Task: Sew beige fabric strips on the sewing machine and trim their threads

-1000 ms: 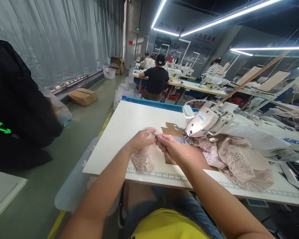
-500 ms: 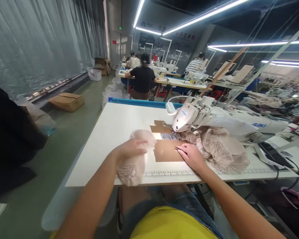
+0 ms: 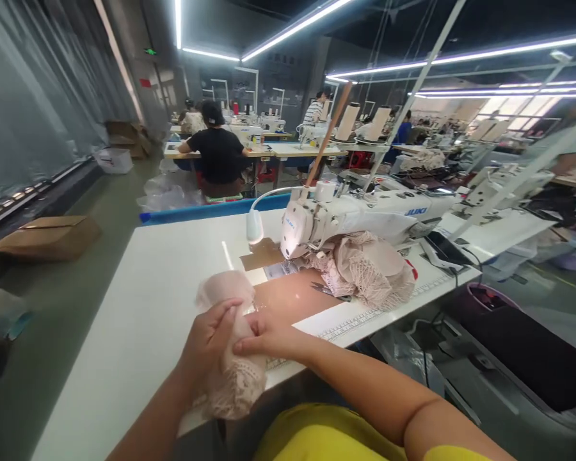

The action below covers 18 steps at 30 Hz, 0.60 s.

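A pale beige lace fabric piece [image 3: 240,387] hangs over the table's front edge, its upper part bunched between both hands. My left hand [image 3: 214,336] closes on its left side, and my right hand [image 3: 264,333] pinches it from the right. Small dark snips [image 3: 338,293] lie on the brown board [image 3: 292,298], away from my fingers. More beige lace fabric [image 3: 374,269] is heaped below the arm of the white sewing machine [image 3: 297,224].
The white table [image 3: 125,307] has a ruler strip [image 3: 340,328] along its front. A lamp [image 3: 255,227] hangs left of the machine head. Beyond the table, a person in black [image 3: 219,153] sits at another machine. Cardboard boxes stand on the floor at left.
My right hand has left the snips and moved left onto the fabric piece beside my left hand. The snips now lie on the board. The camera view has turned right.
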Tool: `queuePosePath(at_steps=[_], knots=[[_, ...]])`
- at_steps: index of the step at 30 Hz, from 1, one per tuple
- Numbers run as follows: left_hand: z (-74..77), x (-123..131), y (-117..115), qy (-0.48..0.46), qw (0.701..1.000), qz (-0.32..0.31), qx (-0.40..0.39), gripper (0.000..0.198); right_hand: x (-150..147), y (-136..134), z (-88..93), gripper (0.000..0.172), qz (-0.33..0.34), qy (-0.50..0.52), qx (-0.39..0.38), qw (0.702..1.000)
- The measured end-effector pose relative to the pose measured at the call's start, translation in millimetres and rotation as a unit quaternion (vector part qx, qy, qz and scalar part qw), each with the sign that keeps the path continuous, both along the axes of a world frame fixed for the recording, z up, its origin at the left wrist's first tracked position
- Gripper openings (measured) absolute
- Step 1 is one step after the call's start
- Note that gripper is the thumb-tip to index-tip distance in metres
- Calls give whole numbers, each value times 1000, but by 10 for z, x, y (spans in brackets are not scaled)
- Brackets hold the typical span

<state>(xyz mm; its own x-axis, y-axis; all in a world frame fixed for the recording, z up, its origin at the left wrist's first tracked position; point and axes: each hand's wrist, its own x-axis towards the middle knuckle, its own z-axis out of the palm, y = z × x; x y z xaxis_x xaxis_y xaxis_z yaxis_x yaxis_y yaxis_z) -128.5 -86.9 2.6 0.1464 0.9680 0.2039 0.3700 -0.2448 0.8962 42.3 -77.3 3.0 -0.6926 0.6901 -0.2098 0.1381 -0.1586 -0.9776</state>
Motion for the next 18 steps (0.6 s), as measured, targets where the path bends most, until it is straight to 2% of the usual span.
queuePosePath(at_steps=[3, 6, 10, 11, 13, 16, 18], knots=[[-78, -26, 30, 47, 997, 66, 2, 41, 93, 36, 51, 38, 0, 10, -48, 999], [-194, -67, 94, 114, 991, 64, 13, 39, 196, 26, 95, 44, -7, 23, -131, 991], [-390, -153, 275, 185, 965, 74, 174, 37, 332, -30, 107, 48, -16, 57, -214, 975], [-450, -180, 334, 212, 955, 56, 201, 40, 381, -52, 102, 49, -19, 57, -218, 974], [-578, -242, 441, 280, 940, 21, 195, 42, 510, -98, 92, 50, -15, 54, -210, 976], [-734, -344, 506, 347, 926, 42, 145, 43, 788, -158, 86, 48, 17, 66, -169, 983], [-752, -410, 464, 340, 928, 78, 129, 37, 1015, -187, 93, 48, 15, 82, -130, 988]])
